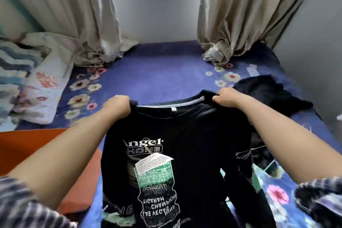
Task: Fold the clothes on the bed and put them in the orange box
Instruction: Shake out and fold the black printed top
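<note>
Over the blue floral bed sheet, black printed T-shirt hanging from both shoulders, pinched tight in left hand and right hand; best laid flat and smoothed beyond the grip, orange box waiting below-left.

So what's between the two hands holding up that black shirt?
In the head view, only the black T-shirt's neckline spans from the left hand to the right hand.

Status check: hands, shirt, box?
Left hand and right hand grip black printed T-shirt at shoulders, unfolded. Orange box at left. Second black garment on bed.
</note>
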{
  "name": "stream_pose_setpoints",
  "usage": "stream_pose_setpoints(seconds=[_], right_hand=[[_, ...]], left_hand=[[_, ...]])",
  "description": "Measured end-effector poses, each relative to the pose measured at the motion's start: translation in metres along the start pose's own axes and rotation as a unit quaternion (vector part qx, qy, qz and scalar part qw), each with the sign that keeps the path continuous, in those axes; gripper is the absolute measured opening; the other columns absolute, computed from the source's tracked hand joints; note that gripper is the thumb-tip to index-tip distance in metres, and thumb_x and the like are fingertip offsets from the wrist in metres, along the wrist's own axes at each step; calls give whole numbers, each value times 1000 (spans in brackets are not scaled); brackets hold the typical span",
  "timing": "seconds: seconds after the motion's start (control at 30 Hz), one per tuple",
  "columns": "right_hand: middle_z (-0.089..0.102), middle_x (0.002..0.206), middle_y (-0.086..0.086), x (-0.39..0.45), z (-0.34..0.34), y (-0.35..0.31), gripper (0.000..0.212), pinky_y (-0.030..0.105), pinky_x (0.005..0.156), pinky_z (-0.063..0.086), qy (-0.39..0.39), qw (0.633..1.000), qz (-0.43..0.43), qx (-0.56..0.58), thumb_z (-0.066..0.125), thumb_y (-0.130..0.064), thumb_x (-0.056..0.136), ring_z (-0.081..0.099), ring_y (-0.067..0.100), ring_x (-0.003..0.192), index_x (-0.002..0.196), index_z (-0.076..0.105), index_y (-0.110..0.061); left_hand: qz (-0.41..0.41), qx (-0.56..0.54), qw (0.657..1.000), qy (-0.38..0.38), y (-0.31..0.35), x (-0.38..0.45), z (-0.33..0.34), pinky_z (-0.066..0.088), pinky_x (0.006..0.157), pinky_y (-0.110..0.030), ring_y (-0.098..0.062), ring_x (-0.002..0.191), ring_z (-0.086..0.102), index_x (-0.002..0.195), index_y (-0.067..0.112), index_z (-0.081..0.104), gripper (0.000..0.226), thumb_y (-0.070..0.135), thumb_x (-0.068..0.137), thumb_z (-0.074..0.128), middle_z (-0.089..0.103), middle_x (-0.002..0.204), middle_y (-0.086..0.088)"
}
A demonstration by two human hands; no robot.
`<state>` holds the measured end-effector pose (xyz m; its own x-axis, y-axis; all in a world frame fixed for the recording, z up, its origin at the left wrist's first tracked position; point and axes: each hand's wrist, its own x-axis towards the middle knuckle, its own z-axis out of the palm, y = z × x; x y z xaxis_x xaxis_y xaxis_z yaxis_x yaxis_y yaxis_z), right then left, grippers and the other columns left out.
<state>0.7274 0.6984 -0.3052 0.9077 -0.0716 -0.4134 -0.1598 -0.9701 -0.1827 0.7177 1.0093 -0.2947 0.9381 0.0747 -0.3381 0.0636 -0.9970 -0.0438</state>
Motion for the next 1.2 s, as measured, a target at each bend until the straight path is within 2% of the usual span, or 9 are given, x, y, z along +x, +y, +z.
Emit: stream_pose_setpoints(seconds=[0.23,0.47,0.57,0.67,0.77,0.9,1.0,1.07,1.2], right_hand=[[58,119,20,111,108,3,31,35,85,41,111,993,34,3,43,-8,89,48,35,116,113,63,-11],[23,151,18,139,229,10,52,28,106,23,-7,993,9,115,41,-2,90,27,29,137,141,36,-6],[53,126,22,107,283,38,35,34,93,39,-37,995,27,84,44,-4,87,51,35,116,119,58,-1],[60,112,24,60,319,65,26,36,81,42,-63,993,90,48,40,-18,94,55,38,103,104,59,-3],[61,115,17,15,343,88,40,33,80,42,-202,973,100,-47,31,-35,98,57,32,104,94,60,-7],[58,124,13,-26,360,108,43,31,86,42,-300,945,112,-72,38,-52,93,56,27,113,96,53,-12],[54,128,17,-45,374,105,54,34,88,41,-235,956,176,-5,48,-51,89,53,30,118,115,42,-4],[53,127,21,-55,383,99,57,36,87,42,-175,955,231,64,55,-47,87,53,34,116,116,38,-1],[55,123,23,-75,399,100,51,37,86,40,-112,941,269,171,59,-36,88,52,37,115,117,40,1]], left_hand=[[-44,-47,997,44,2,94,107,38,69,-37,-38,102,52,105,-2,50,23,-6,86,39,56,111,-22],[8,-81,996,-42,24,112,220,36,70,-36,-38,103,53,100,4,46,14,4,88,39,55,115,-21],[0,-72,976,-205,24,95,280,49,73,-33,-32,88,63,102,4,56,25,21,92,41,63,107,-17],[-34,-70,878,-472,23,65,322,46,47,-19,-20,52,60,76,4,52,30,23,95,39,67,87,-18],[-75,24,760,-645,22,28,344,52,83,-28,-29,100,64,110,-6,55,43,29,99,33,58,123,-24],[-64,125,740,-657,29,-10,342,37,99,-28,-27,128,45,137,-10,34,72,50,99,20,45,140,-18],[-31,122,791,-599,35,-32,342,33,101,-27,-25,132,39,140,-5,30,69,47,100,10,39,145,-16],[-69,87,771,-627,27,-44,361,34,103,-29,-25,129,45,137,-8,35,74,51,98,14,48,136,-19],[-143,-42,755,-638,11,-63,393,53,69,-24,-30,110,60,121,-14,52,83,57,96,18,64,97,-20]])
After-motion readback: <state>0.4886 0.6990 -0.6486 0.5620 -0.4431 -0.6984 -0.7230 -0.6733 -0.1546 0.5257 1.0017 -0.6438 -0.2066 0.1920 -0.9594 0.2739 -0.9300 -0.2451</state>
